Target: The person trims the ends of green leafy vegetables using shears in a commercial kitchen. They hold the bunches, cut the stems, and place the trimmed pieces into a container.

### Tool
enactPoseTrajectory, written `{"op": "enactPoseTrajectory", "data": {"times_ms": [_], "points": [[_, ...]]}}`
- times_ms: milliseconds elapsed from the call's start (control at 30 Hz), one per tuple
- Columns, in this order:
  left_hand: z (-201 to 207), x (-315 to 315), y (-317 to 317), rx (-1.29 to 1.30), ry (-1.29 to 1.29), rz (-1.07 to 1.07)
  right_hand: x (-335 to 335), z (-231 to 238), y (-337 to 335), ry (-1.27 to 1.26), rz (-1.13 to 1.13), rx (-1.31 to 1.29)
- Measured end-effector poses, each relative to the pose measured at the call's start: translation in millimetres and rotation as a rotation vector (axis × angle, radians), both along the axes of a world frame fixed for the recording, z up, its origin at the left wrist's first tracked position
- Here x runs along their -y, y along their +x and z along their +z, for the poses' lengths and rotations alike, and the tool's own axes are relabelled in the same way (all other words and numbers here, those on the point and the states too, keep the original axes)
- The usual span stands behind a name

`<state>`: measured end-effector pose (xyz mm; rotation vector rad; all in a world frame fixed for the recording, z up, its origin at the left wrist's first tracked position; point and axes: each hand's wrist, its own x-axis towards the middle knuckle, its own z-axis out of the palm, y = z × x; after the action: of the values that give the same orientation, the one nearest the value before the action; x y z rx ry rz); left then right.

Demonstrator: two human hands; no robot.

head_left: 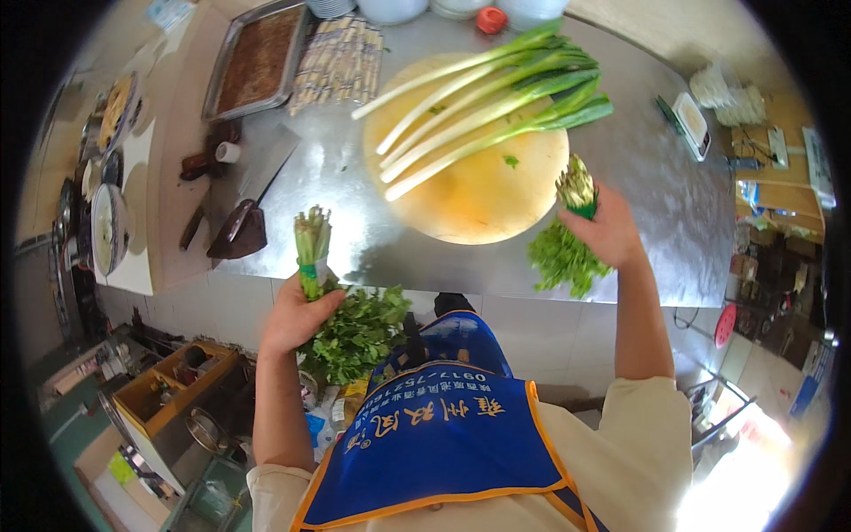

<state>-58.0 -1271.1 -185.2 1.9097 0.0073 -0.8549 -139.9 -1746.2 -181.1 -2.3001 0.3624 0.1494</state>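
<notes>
My left hand (297,316) is closed round a leafy green herb bunch (352,334), which looks like cilantro or parsley. Its cut stems point up and a green band ties them; the leaves hang beside my apron, off the table's near edge. On the right, my right hand (605,229) grips a second herb bunch (572,259), also banded in green, its stem ends up and its leaves over the tabletop. Between and beyond my hands, several long green onions (496,106) lie across a round yellowish cutting board (461,208), white ends to the left.
The board rests on a metal table (647,177). At the left lie a cleaver (266,164) and a dark dustpan-like scoop (239,232). A metal tray (213,97) stands at the back left beside patterned wrapped sticks (339,66). A small scale (691,126) sits far right.
</notes>
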Motion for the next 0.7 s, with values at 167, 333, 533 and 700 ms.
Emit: {"op": "enactPoseTrajectory", "data": {"times_ms": [167,333,533,700], "points": [[10.6,7.7,-15.2,-0.052,-0.134,0.011,-122.3,-5.4,11.4,0.531,0.0,-0.074],[32.7,-21.2,-25.7,-0.061,-0.308,0.067,-266.7,-4.5,27.8,1.07,-0.059,-0.036],[57.0,-123.0,-36.2,0.126,-0.468,0.097,-405.1,20.4,34.7,1.239,-0.019,-0.029],[61.4,-237.4,-50.0,0.169,-0.463,0.199,-531.5,38.1,42.3,1.312,0.088,-0.018]]}}
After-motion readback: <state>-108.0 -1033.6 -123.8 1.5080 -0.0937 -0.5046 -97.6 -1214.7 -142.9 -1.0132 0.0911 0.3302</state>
